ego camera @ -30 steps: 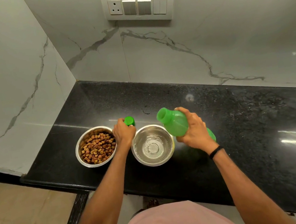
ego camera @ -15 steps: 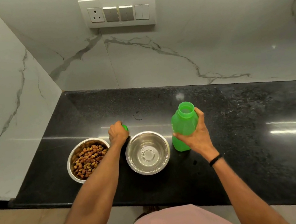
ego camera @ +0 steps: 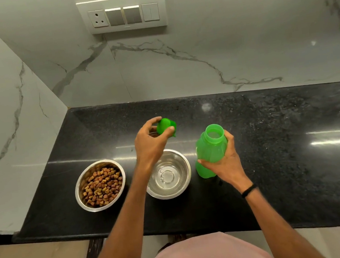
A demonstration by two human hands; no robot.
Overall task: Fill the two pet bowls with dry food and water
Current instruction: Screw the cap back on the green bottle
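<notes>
Green cap (ego camera: 165, 126) pinched in left hand (ego camera: 149, 145) mid-frame, open green bottle (ego camera: 211, 151) gripped upright in right hand (ego camera: 225, 161) beside water bowl (ego camera: 167, 175).

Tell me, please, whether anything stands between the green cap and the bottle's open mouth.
Nothing visible does. The left hand holds the cap up, left of the bottle, whose mouth is open; the right hand grips the bottle below its rim, clear of the mouth.

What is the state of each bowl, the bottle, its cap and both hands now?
Food bowl: filled with dry food.
Water bowl: holds some clear water.
Bottle: upright, mouth open, no cap.
Cap: off the bottle, held in the air.
Left hand: holds the cap.
Right hand: grips the bottle.
</notes>
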